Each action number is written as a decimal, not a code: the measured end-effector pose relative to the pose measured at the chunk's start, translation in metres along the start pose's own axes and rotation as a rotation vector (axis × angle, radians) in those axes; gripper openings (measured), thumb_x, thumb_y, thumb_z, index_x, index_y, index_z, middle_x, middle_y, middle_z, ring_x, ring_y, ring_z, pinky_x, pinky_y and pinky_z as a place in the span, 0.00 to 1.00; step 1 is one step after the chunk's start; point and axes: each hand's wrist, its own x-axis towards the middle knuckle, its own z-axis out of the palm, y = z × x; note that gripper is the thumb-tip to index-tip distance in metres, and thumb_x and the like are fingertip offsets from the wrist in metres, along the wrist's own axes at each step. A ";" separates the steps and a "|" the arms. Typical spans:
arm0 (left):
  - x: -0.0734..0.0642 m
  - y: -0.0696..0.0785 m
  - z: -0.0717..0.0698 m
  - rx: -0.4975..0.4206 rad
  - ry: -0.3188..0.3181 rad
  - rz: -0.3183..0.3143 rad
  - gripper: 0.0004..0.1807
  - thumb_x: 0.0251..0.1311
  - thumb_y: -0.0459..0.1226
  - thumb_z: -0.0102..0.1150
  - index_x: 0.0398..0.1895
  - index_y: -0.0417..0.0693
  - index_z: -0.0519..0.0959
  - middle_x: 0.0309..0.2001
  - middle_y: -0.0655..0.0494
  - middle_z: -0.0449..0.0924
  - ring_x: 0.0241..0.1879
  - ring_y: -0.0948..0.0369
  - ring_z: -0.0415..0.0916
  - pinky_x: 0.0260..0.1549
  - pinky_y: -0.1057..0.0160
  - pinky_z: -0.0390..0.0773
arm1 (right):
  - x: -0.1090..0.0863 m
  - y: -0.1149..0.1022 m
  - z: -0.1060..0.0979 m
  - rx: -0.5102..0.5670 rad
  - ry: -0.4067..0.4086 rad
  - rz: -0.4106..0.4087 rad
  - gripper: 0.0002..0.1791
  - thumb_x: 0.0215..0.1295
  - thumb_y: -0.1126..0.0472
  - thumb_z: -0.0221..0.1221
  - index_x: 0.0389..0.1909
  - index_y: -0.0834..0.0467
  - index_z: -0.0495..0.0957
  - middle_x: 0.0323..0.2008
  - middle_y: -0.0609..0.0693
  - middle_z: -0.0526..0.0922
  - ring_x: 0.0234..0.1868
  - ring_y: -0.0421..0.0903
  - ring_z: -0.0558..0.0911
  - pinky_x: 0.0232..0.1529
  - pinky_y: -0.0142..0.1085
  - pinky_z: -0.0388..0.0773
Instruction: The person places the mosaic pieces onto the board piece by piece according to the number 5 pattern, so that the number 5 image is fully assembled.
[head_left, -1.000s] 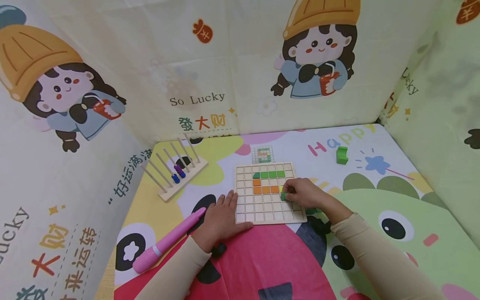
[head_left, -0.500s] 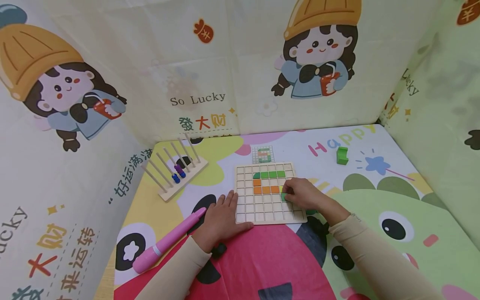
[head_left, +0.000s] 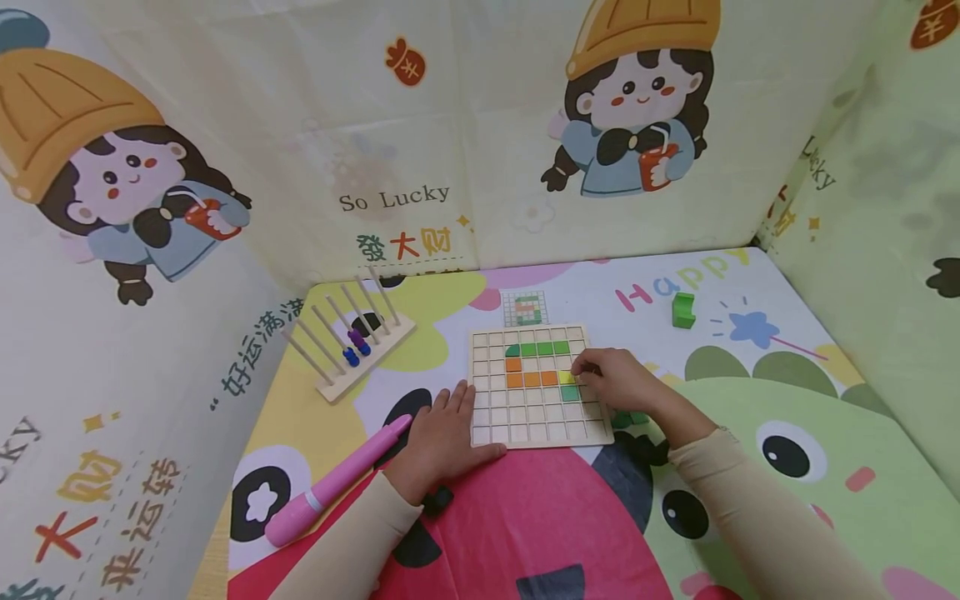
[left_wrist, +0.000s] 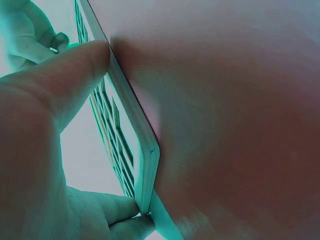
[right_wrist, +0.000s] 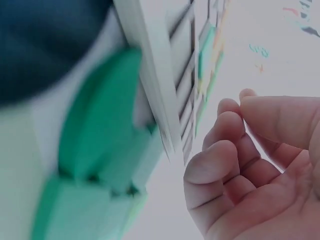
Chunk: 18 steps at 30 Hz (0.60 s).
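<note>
Cartoon patterns cover the table (head_left: pixel 585 292), where the wooden board (head_left: pixel 534 404) lies. Left hand (head_left: pixel 444 433) rests spread at the board's near left corner; right hand (head_left: pixel 613 382) has bent fingers by the yellow block (head_left: pixel 566 377), toward the right edge, gripping or not I cannot tell. One careless brush could push it, or the green block (head_left: pixel 571 393) beside, out of place.
</note>
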 end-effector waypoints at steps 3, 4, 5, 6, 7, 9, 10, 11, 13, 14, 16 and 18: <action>0.000 0.000 -0.001 -0.003 -0.001 -0.001 0.64 0.53 0.74 0.60 0.84 0.46 0.52 0.82 0.47 0.54 0.79 0.43 0.55 0.71 0.36 0.64 | -0.004 0.003 -0.011 -0.001 0.034 -0.010 0.08 0.75 0.66 0.56 0.46 0.60 0.83 0.43 0.54 0.87 0.43 0.50 0.80 0.45 0.45 0.80; -0.001 0.000 -0.002 -0.004 -0.002 -0.001 0.64 0.53 0.74 0.60 0.84 0.46 0.52 0.82 0.47 0.54 0.79 0.42 0.55 0.71 0.36 0.64 | -0.005 0.004 -0.014 0.001 0.043 -0.008 0.08 0.74 0.66 0.56 0.46 0.60 0.83 0.44 0.55 0.87 0.43 0.51 0.81 0.45 0.45 0.80; -0.001 0.000 -0.002 -0.007 0.000 0.001 0.64 0.53 0.73 0.61 0.84 0.46 0.53 0.82 0.47 0.54 0.79 0.42 0.55 0.71 0.36 0.65 | -0.007 0.006 -0.017 -0.003 0.050 -0.004 0.08 0.75 0.66 0.56 0.47 0.61 0.83 0.45 0.56 0.87 0.44 0.51 0.81 0.46 0.46 0.80; -0.001 0.000 -0.002 -0.009 -0.001 0.000 0.64 0.53 0.73 0.61 0.84 0.46 0.53 0.82 0.47 0.54 0.79 0.42 0.55 0.71 0.36 0.65 | -0.009 0.007 -0.020 -0.005 0.055 0.000 0.09 0.75 0.66 0.56 0.47 0.61 0.83 0.45 0.56 0.87 0.44 0.52 0.81 0.46 0.47 0.81; -0.001 0.000 -0.003 -0.013 0.000 0.001 0.63 0.53 0.73 0.61 0.83 0.46 0.53 0.82 0.47 0.54 0.79 0.42 0.55 0.71 0.36 0.65 | -0.010 0.009 -0.022 -0.006 0.057 0.006 0.09 0.74 0.66 0.56 0.48 0.61 0.83 0.45 0.57 0.87 0.44 0.52 0.81 0.46 0.47 0.81; -0.001 0.000 -0.003 -0.015 -0.003 0.000 0.63 0.54 0.73 0.61 0.83 0.46 0.53 0.82 0.47 0.54 0.79 0.42 0.55 0.71 0.36 0.64 | -0.013 0.012 -0.026 -0.012 0.061 0.018 0.10 0.74 0.65 0.56 0.48 0.61 0.83 0.45 0.57 0.87 0.45 0.53 0.81 0.47 0.49 0.81; -0.002 0.000 -0.004 -0.017 -0.002 0.000 0.63 0.54 0.73 0.61 0.83 0.46 0.53 0.82 0.47 0.54 0.79 0.42 0.55 0.71 0.36 0.64 | -0.015 0.013 -0.027 -0.015 0.063 0.030 0.10 0.74 0.65 0.56 0.48 0.61 0.83 0.45 0.56 0.87 0.45 0.53 0.81 0.48 0.49 0.81; -0.002 0.001 -0.004 -0.020 -0.002 0.000 0.63 0.54 0.73 0.61 0.83 0.46 0.53 0.82 0.47 0.54 0.79 0.41 0.55 0.71 0.36 0.65 | -0.016 0.015 -0.028 -0.018 0.063 0.040 0.10 0.74 0.65 0.56 0.48 0.61 0.83 0.45 0.56 0.86 0.45 0.53 0.81 0.48 0.50 0.81; -0.002 0.001 -0.005 -0.017 -0.006 -0.002 0.63 0.54 0.73 0.61 0.83 0.46 0.53 0.82 0.47 0.54 0.79 0.41 0.55 0.71 0.36 0.64 | -0.020 0.019 -0.031 -0.024 0.064 0.053 0.10 0.73 0.65 0.57 0.48 0.61 0.84 0.44 0.56 0.86 0.44 0.53 0.81 0.49 0.51 0.81; -0.002 0.001 -0.005 -0.016 -0.008 -0.002 0.63 0.53 0.73 0.61 0.83 0.46 0.53 0.82 0.47 0.54 0.79 0.42 0.55 0.71 0.36 0.65 | -0.022 0.021 -0.031 -0.029 0.065 0.062 0.09 0.73 0.64 0.57 0.47 0.61 0.84 0.43 0.55 0.86 0.44 0.52 0.81 0.49 0.50 0.81; -0.002 0.002 -0.006 -0.015 -0.010 -0.001 0.63 0.53 0.73 0.61 0.83 0.46 0.53 0.82 0.47 0.54 0.79 0.41 0.55 0.71 0.36 0.65 | -0.025 0.026 -0.032 -0.050 0.068 0.066 0.09 0.73 0.64 0.58 0.46 0.61 0.84 0.42 0.54 0.86 0.42 0.52 0.81 0.47 0.49 0.81; -0.002 0.002 -0.006 -0.015 -0.012 -0.001 0.63 0.53 0.72 0.62 0.83 0.46 0.53 0.82 0.47 0.54 0.79 0.42 0.55 0.70 0.35 0.65 | -0.030 0.031 -0.033 -0.071 0.067 0.059 0.08 0.72 0.64 0.59 0.45 0.60 0.85 0.41 0.53 0.87 0.41 0.50 0.81 0.45 0.48 0.80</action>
